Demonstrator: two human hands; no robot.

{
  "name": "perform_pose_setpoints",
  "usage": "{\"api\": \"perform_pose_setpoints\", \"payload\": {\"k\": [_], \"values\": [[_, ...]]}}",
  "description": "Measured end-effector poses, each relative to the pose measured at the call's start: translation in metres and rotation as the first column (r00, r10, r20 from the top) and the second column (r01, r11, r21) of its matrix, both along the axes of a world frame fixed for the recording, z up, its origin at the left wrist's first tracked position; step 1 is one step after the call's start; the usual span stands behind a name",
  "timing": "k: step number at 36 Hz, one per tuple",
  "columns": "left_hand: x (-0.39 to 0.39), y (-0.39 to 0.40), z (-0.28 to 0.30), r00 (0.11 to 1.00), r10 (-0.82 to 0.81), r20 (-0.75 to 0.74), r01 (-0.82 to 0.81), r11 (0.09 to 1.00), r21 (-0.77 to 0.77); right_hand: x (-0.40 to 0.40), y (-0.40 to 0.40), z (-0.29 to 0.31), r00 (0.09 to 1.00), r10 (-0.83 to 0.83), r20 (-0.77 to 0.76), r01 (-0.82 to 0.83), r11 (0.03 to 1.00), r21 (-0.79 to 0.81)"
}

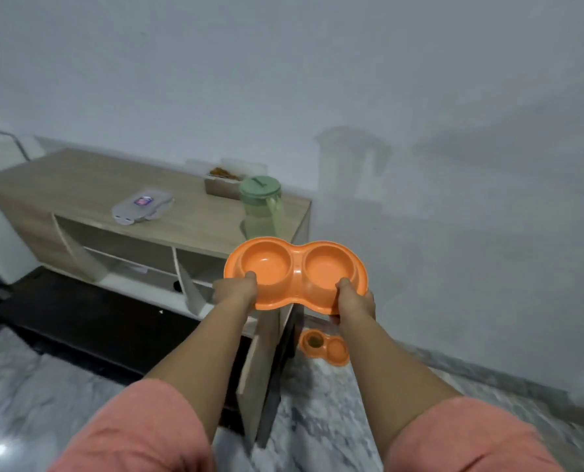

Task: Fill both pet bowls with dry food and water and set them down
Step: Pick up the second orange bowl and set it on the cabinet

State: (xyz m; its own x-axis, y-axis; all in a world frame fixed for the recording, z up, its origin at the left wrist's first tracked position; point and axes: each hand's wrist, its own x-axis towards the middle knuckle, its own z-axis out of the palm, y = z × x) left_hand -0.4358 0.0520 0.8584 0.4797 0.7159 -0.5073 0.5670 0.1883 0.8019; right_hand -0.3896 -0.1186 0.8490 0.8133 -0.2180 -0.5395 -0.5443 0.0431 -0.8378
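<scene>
An orange double pet bowl [295, 267] is held in the air in front of the cabinet's right end, both of its wells empty. My left hand [236, 290] grips its near left rim and my right hand [355, 299] grips its near right rim. A second orange double bowl [326, 347] lies on the floor by the wall, with dark food in its left well. On the cabinet top stand a green water jug [261, 207] with a lid and an open box of dry food [222, 182].
The low wooden cabinet [79, 178] runs along the wall, with open shelves below. A flat clear lid [142, 206] lies on its top. A dark mat [79, 321] covers the floor in front. The marbled floor [334, 420] extends to the right.
</scene>
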Motion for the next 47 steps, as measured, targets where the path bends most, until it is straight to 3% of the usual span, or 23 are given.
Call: {"api": "perform_pose_setpoints", "payload": {"k": [14, 19, 26, 31, 40, 47], "values": [[-0.077, 0.223, 0.012, 1.000, 0.003, -0.021, -0.001, 0.996, 0.094, -0.079, 0.223, -0.003, 0.999, 0.038, -0.001, -0.038, 0.999, 0.039], [-0.073, 0.257, 0.010, 1.000, -0.024, -0.018, 0.025, 0.998, 0.063, -0.077, 0.253, -0.001, 1.000, -0.001, -0.025, 0.000, 1.000, -0.007], [-0.033, 0.291, 0.004, 0.997, -0.077, -0.019, 0.079, 0.994, 0.079, -0.043, 0.291, 0.001, 0.996, -0.073, -0.056, 0.071, 0.996, -0.049], [0.039, 0.332, -0.039, 0.992, -0.096, -0.078, 0.106, 0.986, 0.129, 0.009, 0.319, -0.015, 0.990, -0.108, -0.086, 0.105, 0.994, -0.041], [0.122, 0.363, -0.033, 0.982, -0.149, -0.118, 0.166, 0.975, 0.147, 0.095, 0.362, -0.036, 0.979, -0.159, -0.125, 0.149, 0.985, -0.082], [0.168, 0.387, -0.050, 0.948, -0.246, -0.204, 0.275, 0.953, 0.126, 0.139, 0.381, -0.040, 0.974, -0.167, -0.152, 0.134, 0.969, -0.208]]}}
